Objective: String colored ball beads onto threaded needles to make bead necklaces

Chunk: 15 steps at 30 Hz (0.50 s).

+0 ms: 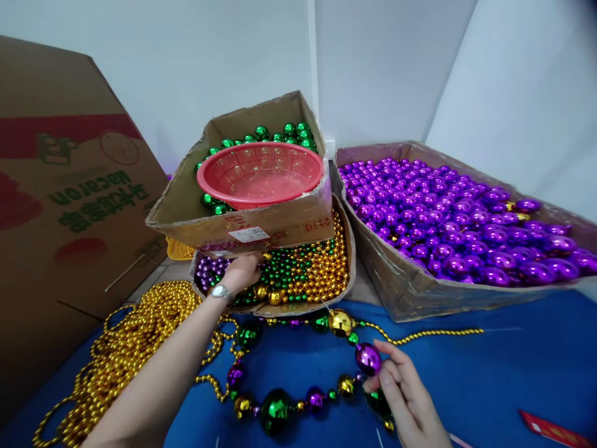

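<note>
My left hand (245, 271) reaches into a low box (351, 261) of small purple, green and gold beads (289, 270). Its fingers are curled down among them, and whatever they hold is hidden. A large shiny purple bead (368, 359) is between the thumb and fingers of my right hand (405, 389). That bead belongs to a necklace of mixed green, gold and purple beads, laid in a loop on the blue table. A large green bead (276, 412) lies at the loop's near side, and a gold bead (340, 323) sits at its upper right.
A pile of gold bead strands (135, 348) lies left, beside a tall carton (69, 249). Above the low box stands a carton (289, 225) holding green balls and a red basin (261, 202). Purple balls (448, 218) fill a large box at right. A red packet (557, 430) lies near right.
</note>
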Tool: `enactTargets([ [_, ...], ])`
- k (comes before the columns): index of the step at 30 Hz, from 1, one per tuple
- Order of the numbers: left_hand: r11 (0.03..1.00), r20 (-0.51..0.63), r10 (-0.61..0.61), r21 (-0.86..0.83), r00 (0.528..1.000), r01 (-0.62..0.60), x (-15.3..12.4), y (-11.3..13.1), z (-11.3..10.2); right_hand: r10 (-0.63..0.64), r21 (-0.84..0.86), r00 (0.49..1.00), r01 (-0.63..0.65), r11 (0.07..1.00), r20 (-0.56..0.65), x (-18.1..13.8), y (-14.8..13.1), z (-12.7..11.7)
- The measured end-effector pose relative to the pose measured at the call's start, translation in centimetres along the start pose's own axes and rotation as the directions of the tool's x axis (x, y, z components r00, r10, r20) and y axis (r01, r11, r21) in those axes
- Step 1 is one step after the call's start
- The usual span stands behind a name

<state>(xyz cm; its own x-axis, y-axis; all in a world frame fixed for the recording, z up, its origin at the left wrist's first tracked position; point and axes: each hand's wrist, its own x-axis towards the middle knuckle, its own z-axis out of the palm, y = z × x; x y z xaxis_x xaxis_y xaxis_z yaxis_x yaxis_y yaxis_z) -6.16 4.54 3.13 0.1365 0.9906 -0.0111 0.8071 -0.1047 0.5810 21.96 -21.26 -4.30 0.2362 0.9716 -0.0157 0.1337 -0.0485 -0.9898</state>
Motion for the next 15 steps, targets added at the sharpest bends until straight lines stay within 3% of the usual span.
enactTargets([
  [3,0.977,-0.052,0.058,-0.203,0.997,-0.067,-2.7,2.2,0.5,0.005,-0.040,0.999,-0.003,0.999,0.036,-0.1,-0.2,-0.1],
  [5,0.894,-0.029,0.073,-0.441,0.997,-0.079,-5.0,4.0,1.6,-0.009,-0.051,0.999,0.011,0.999,0.042,0.0,-0.3,0.0],
  [6,0.748,0.023,0.058,-0.663,0.998,-0.028,-6.1,4.9,2.3,-0.020,-0.055,0.999,0.022,0.998,0.038,0.0,-0.4,0.0],
  [8,0.426,0.155,0.049,-0.897,0.987,0.120,-8.1,6.5,3.7,-0.052,-0.064,0.998,0.054,0.996,0.028,0.1,-0.6,0.1],
  [9,0.294,0.208,0.048,-0.938,0.977,0.185,-8.8,7.1,4.2,-0.071,-0.070,0.997,0.072,0.995,0.022,0.2,-0.7,0.2],
  [10,0.225,0.242,0.046,-0.948,0.969,0.226,-9.4,7.6,4.7,-0.089,-0.080,0.996,0.090,0.993,0.014,0.2,-0.7,0.1],
  [15,0.156,0.305,0.070,-0.944,0.950,0.291,-10.6,8.7,5.9,-0.144,-0.132,0.989,0.139,0.982,-0.026,0.1,-0.8,0.0],
])
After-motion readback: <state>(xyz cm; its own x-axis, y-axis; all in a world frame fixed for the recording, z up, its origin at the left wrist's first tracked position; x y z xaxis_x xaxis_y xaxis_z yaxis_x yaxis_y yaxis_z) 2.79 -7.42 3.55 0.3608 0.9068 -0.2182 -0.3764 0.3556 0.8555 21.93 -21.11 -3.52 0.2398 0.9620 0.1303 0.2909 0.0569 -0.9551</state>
